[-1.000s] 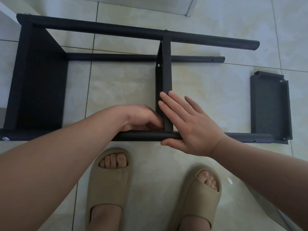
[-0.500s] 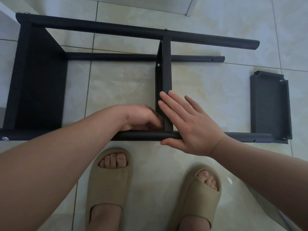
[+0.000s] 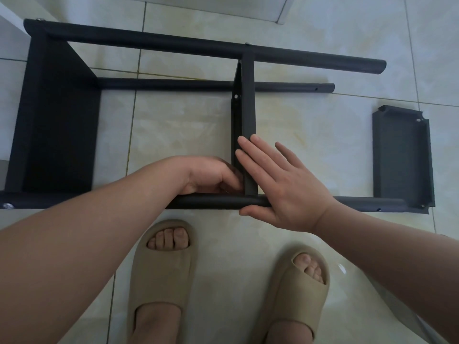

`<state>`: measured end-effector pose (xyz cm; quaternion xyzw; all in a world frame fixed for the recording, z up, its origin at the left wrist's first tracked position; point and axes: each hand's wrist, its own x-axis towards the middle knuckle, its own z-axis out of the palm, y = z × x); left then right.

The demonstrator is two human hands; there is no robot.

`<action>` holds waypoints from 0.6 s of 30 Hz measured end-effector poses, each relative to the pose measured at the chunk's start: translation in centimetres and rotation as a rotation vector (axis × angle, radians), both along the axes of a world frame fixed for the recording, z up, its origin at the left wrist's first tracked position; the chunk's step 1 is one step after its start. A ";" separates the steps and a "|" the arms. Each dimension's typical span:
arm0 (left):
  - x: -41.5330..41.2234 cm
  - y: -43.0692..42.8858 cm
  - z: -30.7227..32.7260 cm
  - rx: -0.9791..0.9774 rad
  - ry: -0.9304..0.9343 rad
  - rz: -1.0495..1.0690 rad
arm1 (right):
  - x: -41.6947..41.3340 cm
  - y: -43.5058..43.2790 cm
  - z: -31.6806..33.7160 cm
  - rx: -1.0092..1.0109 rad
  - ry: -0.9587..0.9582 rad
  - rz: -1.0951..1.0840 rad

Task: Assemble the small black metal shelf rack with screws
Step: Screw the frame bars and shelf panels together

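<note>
The black metal rack lies on its side on the tiled floor. Its near tube runs left to right in front of me, and two more tubes lie farther back. A shelf panel is fixed at the left end. The middle shelf panel stands edge-on between the tubes. My left hand is curled against the middle panel's near corner, just above the near tube; what its fingertips hold is hidden. My right hand lies flat with straight fingers against the panel's right face and the near tube.
A loose third shelf panel lies flat at the right, touching the near tube's end. A silver screw head shows at the tube's left end. My feet in beige slippers stand just below the rack. A white wall edge is at the far left.
</note>
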<state>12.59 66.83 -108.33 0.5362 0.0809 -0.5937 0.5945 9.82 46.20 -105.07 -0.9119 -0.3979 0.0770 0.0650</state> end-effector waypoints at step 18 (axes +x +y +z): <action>0.0 -0.1 0.1 -0.018 0.007 0.053 | 0.0 0.0 0.0 -0.003 0.001 0.001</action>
